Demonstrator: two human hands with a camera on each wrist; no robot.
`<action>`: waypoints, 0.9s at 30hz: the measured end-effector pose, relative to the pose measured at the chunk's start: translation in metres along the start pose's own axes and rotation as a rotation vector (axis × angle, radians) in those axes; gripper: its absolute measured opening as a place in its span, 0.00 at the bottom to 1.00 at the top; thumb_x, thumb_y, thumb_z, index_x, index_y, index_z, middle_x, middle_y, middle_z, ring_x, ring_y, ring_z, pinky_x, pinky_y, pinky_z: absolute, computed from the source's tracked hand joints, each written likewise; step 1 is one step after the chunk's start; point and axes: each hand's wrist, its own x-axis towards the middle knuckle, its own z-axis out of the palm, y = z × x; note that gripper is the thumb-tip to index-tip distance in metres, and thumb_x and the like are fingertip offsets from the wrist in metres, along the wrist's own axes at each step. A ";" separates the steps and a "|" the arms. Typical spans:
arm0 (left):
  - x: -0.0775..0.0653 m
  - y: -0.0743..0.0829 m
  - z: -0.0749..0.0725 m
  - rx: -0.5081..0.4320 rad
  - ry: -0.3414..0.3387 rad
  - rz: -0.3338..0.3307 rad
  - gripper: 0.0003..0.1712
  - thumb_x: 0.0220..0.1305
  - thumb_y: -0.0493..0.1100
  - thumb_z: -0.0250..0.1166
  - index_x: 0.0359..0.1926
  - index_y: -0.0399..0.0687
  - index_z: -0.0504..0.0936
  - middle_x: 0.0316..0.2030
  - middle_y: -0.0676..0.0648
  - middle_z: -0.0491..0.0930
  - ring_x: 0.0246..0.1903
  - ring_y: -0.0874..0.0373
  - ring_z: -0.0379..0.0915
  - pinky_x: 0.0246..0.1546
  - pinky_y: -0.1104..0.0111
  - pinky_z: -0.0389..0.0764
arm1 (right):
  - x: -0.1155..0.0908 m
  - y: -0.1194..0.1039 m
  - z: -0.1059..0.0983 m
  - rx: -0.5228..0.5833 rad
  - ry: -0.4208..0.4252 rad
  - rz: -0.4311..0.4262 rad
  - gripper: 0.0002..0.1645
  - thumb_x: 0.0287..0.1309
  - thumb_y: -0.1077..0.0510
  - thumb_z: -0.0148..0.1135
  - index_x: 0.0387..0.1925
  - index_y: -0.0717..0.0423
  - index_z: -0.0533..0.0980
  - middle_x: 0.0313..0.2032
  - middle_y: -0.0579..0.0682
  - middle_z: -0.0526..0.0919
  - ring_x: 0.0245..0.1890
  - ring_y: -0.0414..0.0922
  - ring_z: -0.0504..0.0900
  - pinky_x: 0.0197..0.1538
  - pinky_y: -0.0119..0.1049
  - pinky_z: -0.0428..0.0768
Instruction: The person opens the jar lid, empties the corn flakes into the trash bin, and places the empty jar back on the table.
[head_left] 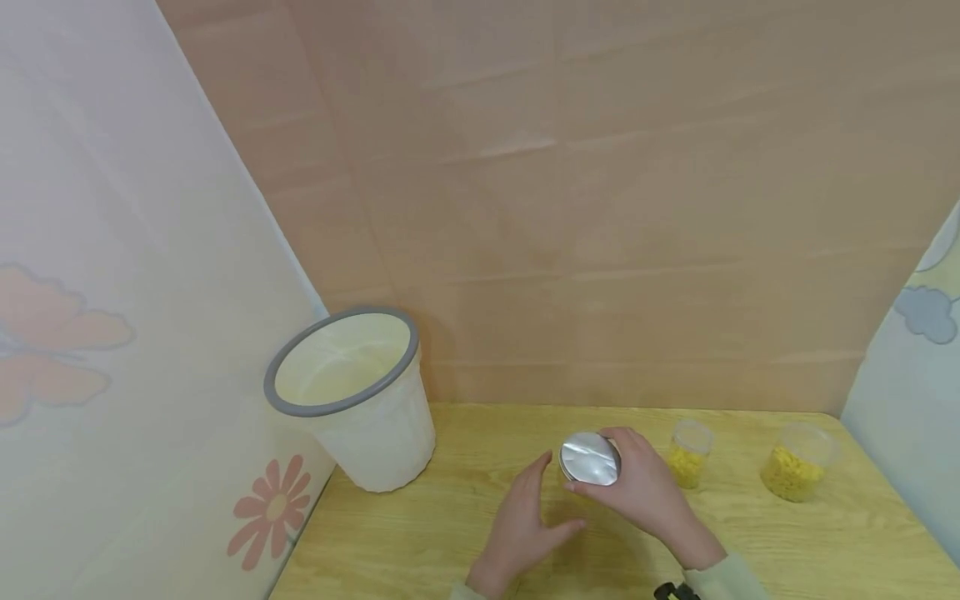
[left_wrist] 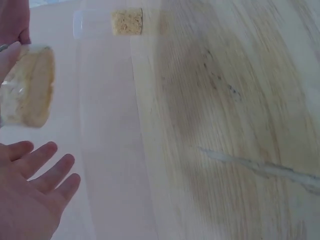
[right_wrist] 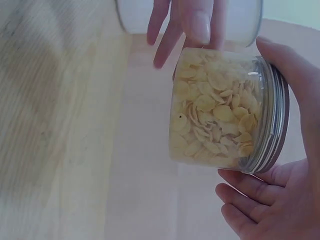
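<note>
A clear jar of pale yellow flakes (right_wrist: 215, 110) with a silver lid (head_left: 590, 458) is held above the table by my right hand (head_left: 647, 486). The right thumb and fingers grip it round the lid's rim, as the right wrist view shows. My left hand (head_left: 523, 527) is just left of the jar, its fingers extended and parted. The left wrist view shows those fingers (left_wrist: 52, 172) apart from the jar; in the right wrist view they overlap its far end, and I cannot tell whether they touch there.
Right of the hands, two clear containers stand on the wooden table (head_left: 750, 542), a narrow one (head_left: 686, 469) and a wider one (head_left: 792, 475), both partly filled with yellow pieces. A white bin with a grey rim (head_left: 375, 442) stands at the left, against the hung cloths.
</note>
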 end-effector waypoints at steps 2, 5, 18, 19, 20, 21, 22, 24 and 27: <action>0.001 0.003 0.000 -0.040 0.018 0.012 0.57 0.59 0.72 0.68 0.78 0.49 0.57 0.72 0.50 0.65 0.68 0.50 0.64 0.62 0.49 0.72 | -0.001 -0.007 -0.003 0.013 -0.001 -0.004 0.55 0.34 0.25 0.79 0.54 0.61 0.76 0.48 0.52 0.80 0.43 0.50 0.79 0.37 0.46 0.79; 0.002 0.009 0.000 -0.100 0.060 0.026 0.57 0.56 0.71 0.71 0.78 0.53 0.57 0.71 0.54 0.65 0.67 0.52 0.64 0.62 0.50 0.72 | -0.002 -0.017 -0.007 0.034 -0.006 -0.010 0.55 0.34 0.23 0.78 0.53 0.58 0.76 0.48 0.50 0.80 0.43 0.48 0.78 0.38 0.45 0.79; 0.009 0.024 0.008 -0.301 0.265 0.273 0.53 0.52 0.53 0.81 0.73 0.53 0.61 0.63 0.55 0.71 0.58 0.56 0.72 0.56 0.58 0.77 | -0.011 -0.049 -0.019 0.096 0.035 -0.065 0.49 0.30 0.24 0.80 0.49 0.47 0.75 0.44 0.39 0.77 0.42 0.41 0.77 0.40 0.45 0.79; 0.009 0.024 0.008 -0.314 0.286 0.284 0.53 0.52 0.51 0.81 0.73 0.52 0.61 0.63 0.54 0.72 0.58 0.55 0.72 0.56 0.58 0.77 | -0.011 -0.051 -0.019 0.099 0.037 -0.070 0.49 0.30 0.24 0.80 0.49 0.47 0.75 0.44 0.39 0.77 0.42 0.41 0.77 0.40 0.45 0.79; 0.009 0.025 0.008 -0.330 0.303 0.296 0.52 0.51 0.49 0.82 0.72 0.50 0.62 0.62 0.53 0.72 0.57 0.55 0.73 0.55 0.58 0.78 | -0.012 -0.053 -0.019 0.101 0.039 -0.073 0.49 0.30 0.24 0.80 0.49 0.47 0.75 0.44 0.39 0.77 0.42 0.41 0.77 0.41 0.45 0.79; 0.010 0.026 0.007 -0.344 0.322 0.311 0.52 0.50 0.47 0.82 0.71 0.49 0.62 0.62 0.52 0.73 0.56 0.54 0.75 0.54 0.57 0.79 | -0.012 -0.055 -0.019 0.103 0.038 -0.076 0.49 0.31 0.24 0.80 0.50 0.47 0.75 0.44 0.39 0.77 0.42 0.41 0.77 0.41 0.45 0.79; 0.010 0.027 0.006 -0.354 0.337 0.314 0.52 0.49 0.46 0.83 0.70 0.48 0.63 0.61 0.51 0.74 0.55 0.53 0.76 0.53 0.57 0.80 | -0.013 -0.056 -0.019 0.106 0.037 -0.078 0.49 0.31 0.24 0.80 0.50 0.47 0.75 0.45 0.39 0.77 0.43 0.41 0.77 0.41 0.46 0.80; 0.011 0.029 0.005 -0.366 0.366 0.310 0.51 0.48 0.45 0.83 0.69 0.47 0.64 0.59 0.50 0.75 0.53 0.52 0.77 0.51 0.58 0.81 | -0.014 -0.060 -0.019 0.115 0.036 -0.079 0.49 0.32 0.23 0.78 0.51 0.48 0.75 0.46 0.39 0.77 0.44 0.41 0.77 0.41 0.46 0.80; 0.011 0.032 0.002 -0.320 0.417 0.308 0.50 0.47 0.45 0.83 0.67 0.44 0.65 0.56 0.47 0.77 0.50 0.51 0.80 0.45 0.59 0.84 | -0.017 -0.064 -0.017 0.129 0.034 -0.076 0.50 0.34 0.23 0.77 0.52 0.48 0.74 0.47 0.39 0.77 0.45 0.42 0.77 0.42 0.47 0.80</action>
